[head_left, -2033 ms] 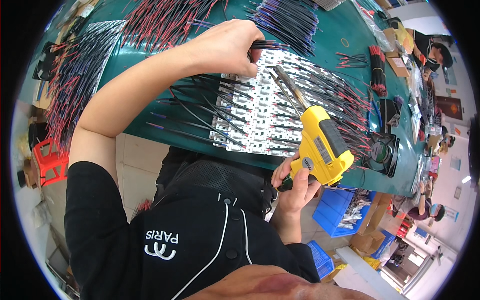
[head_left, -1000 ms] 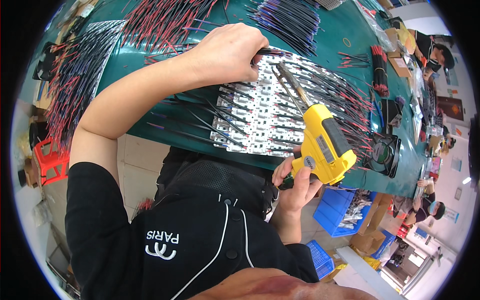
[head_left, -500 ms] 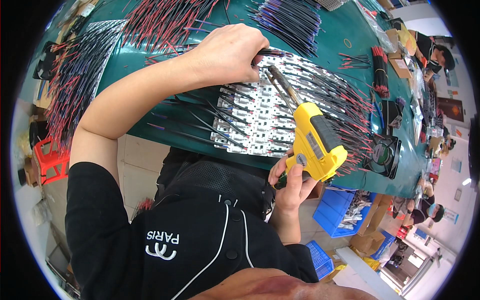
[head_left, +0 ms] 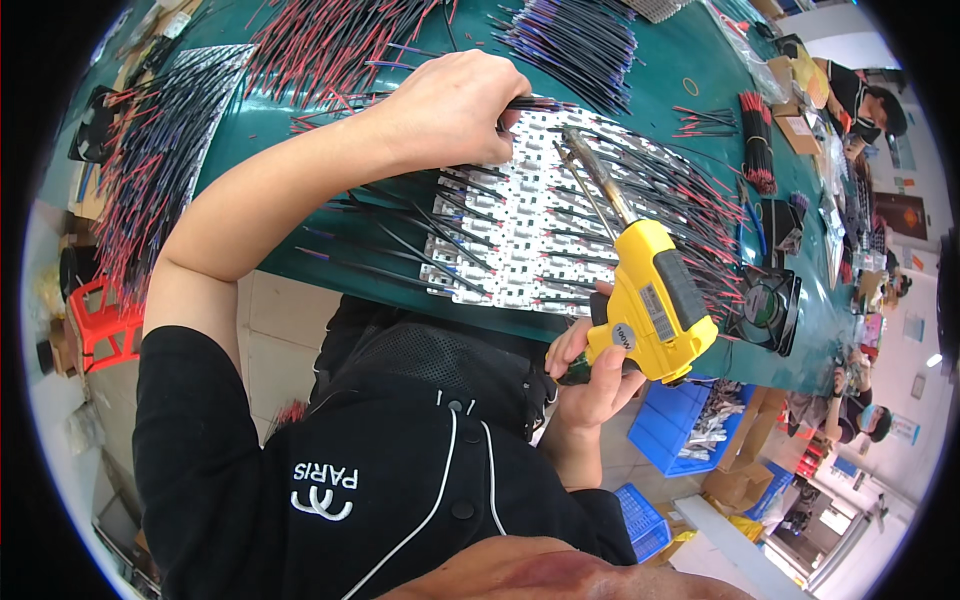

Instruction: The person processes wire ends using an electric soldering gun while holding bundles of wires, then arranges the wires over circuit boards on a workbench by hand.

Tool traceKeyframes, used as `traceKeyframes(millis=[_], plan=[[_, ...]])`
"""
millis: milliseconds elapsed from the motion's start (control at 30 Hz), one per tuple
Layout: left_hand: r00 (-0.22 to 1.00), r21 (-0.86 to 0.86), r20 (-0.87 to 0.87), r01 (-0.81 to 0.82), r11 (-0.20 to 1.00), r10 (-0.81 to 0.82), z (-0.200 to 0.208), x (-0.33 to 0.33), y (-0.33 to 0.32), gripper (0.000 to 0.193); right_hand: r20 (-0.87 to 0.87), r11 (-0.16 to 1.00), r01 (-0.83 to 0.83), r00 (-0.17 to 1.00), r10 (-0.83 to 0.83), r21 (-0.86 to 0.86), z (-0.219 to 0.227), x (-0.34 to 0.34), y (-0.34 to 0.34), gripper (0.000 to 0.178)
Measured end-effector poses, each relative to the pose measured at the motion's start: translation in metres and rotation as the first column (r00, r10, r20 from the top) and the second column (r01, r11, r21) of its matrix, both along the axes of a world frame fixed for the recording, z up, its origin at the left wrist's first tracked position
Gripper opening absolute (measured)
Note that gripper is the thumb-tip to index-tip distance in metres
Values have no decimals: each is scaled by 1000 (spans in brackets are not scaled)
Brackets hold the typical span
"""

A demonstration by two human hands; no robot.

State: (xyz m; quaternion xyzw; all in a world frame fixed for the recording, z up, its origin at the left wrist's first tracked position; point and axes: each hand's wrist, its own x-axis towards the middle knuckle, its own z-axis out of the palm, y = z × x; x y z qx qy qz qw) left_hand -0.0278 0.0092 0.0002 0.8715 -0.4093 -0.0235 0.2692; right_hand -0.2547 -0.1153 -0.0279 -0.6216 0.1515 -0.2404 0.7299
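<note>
On the green table [head_left: 665, 92], white boards [head_left: 520, 230] were laid. Partly over them, a soldering gun [head_left: 655, 300] was grasped by the right hand [head_left: 592, 392], its long axis diagonal, tip [head_left: 575, 140] pointed forward-left. Wires [head_left: 543, 103] were pinched by the left hand [head_left: 462, 108]; wire attachment was judged in hand, requiring steady tip placement next.

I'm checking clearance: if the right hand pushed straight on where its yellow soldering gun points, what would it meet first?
Probably the white boards beneath the soldering tip; depth is unclear, so perhaps the wires at the left hand instead.
</note>
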Motion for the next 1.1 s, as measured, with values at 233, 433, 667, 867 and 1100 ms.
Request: traceKeyframes(millis=[233, 433, 667, 867, 1100], plan=[[987, -152, -75, 129, 980, -142, -10, 16, 18, 16, 4, 1000, 13, 1000, -13, 6, 1, -6, 0, 63], [935, -454, 196, -181, 873, 295, 60, -4, 32, 15, 13, 999, 52, 999, -53, 7, 2, -11, -2, 61], [973, -875, 124, 16, 483, 193, 73, -17, 61, 20, 35, 999, 31, 999, -32, 23, 4, -12, -2, 60], [938, -899, -344, -342, 273, 42, 47, 12, 60, 19, 73, 998, 12, 997, -16, 56, 1, -18, -8, 60], [883, -831, -468, -430, 353, -27, 40, 11, 85, 20, 95, 989, -96, 992, 85, 110, 4, -15, -5, 60]])
